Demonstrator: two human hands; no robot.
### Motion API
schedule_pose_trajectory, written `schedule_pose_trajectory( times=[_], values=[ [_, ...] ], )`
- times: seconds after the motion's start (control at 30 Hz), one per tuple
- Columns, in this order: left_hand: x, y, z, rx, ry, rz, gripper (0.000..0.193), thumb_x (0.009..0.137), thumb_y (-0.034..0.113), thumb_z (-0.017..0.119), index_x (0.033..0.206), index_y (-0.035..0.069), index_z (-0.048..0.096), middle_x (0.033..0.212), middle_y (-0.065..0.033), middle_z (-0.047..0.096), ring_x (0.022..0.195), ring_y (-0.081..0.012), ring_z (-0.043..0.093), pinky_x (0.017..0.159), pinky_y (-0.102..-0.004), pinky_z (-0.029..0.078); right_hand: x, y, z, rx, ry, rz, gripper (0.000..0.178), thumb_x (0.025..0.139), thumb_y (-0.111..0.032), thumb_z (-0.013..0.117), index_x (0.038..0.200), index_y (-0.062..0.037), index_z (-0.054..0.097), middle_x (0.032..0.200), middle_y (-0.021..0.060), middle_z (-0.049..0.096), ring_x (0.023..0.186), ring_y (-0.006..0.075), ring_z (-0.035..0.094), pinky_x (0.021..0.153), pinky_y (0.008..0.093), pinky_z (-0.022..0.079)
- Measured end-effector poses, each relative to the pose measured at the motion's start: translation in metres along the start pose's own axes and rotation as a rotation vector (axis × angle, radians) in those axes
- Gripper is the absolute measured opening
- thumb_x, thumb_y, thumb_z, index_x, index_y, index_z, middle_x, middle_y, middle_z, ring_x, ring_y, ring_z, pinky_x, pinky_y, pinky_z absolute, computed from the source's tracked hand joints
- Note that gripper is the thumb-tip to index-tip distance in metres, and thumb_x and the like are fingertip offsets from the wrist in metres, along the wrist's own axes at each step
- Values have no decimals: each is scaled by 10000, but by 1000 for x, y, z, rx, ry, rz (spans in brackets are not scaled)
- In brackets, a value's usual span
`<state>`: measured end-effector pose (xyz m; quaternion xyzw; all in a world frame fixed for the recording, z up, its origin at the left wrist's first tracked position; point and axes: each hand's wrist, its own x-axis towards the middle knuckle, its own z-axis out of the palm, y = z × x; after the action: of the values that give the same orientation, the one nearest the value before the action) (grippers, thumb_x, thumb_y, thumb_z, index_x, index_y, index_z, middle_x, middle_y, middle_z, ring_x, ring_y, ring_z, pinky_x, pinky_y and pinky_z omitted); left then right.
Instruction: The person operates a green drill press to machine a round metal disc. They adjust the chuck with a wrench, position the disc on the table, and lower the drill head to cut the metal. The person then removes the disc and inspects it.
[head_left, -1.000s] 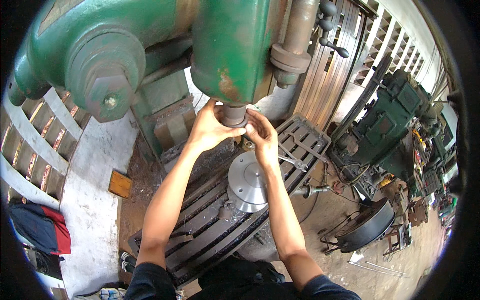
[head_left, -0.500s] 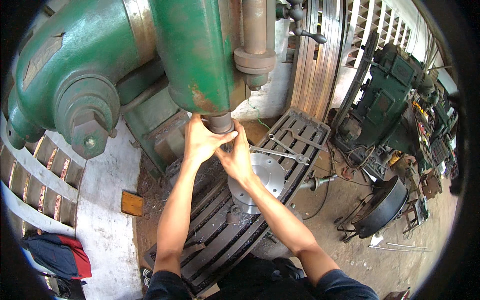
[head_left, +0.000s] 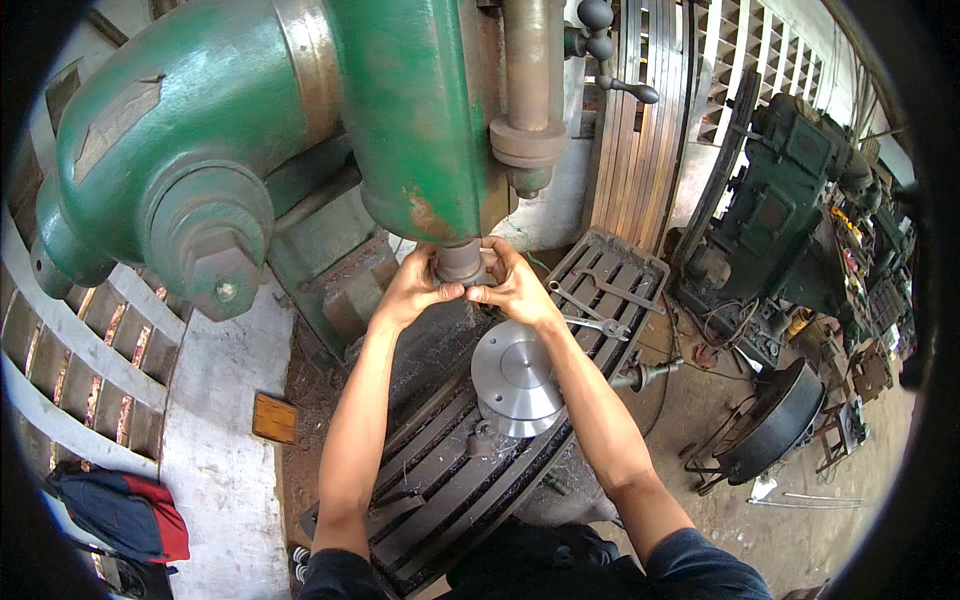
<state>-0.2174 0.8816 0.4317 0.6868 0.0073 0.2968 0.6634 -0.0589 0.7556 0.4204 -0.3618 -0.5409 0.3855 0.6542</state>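
Observation:
Both my hands are at the lower end of a green milling machine's head [head_left: 415, 120], closed round the grey metal spindle end [head_left: 460, 260]. My left hand [head_left: 410, 292] wraps its left side, and my right hand [head_left: 518, 288] wraps its right side. The thumbs nearly meet in front, while most of the fingers are hidden behind the metal. Below and to the right, a round silver flange [head_left: 524, 366] with bolt holes sits on the slotted machine table [head_left: 440, 500], close to my right forearm. An open-ended wrench [head_left: 610, 327] lies farther back on the table.
A second flat wrench [head_left: 622, 288] lies at the table's far end. To the left, a large hex bolt [head_left: 222, 275] sticks out of the green arm. Another green machine [head_left: 770, 190] and a black drum-shaped object [head_left: 770, 430] stand right. A jacket [head_left: 125, 510] is at lower left.
My hands have gone from overlapping in front of the spindle end to gripping it from both sides, thumbs level. The whole view has shifted slightly, moving the machine rightward in the picture.

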Motion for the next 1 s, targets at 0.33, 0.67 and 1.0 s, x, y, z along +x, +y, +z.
schedule_pose_trajectory(
  times=[0.33, 0.67, 1.0],
  values=[
    [8, -5, 27, -62, -59, 93, 763, 692, 342, 863, 1260, -18, 504, 1260, -146, 581, 1086, -214, 612, 919, -348, 510, -15, 17, 8, -148, 340, -72, 427, 759, -124, 817, 1089, 9, 580, 909, 30, 641, 806, 98, 603, 772, 258, 502],
    [-1, -9, 66, 148, 380, 154, 466, 788, 134, 800, 1136, 7, 516, 1007, -69, 648, 925, -164, 634, 829, -319, 529, -33, 22, 33, -407, 392, -72, 467, 797, 1, 719, 1196, -12, 476, 1013, 162, 689, 950, 210, 661, 858, 340, 514],
    [-4, -4, 37, 115, 184, 226, 735, 703, 96, 844, 1291, -22, 419, 1185, -108, 580, 1060, -182, 582, 913, -333, 500, -23, 21, 38, -356, 516, -69, 447, 773, 79, 717, 1088, -20, 416, 825, 103, 680, 810, 124, 630, 754, 270, 500]
  ],
)
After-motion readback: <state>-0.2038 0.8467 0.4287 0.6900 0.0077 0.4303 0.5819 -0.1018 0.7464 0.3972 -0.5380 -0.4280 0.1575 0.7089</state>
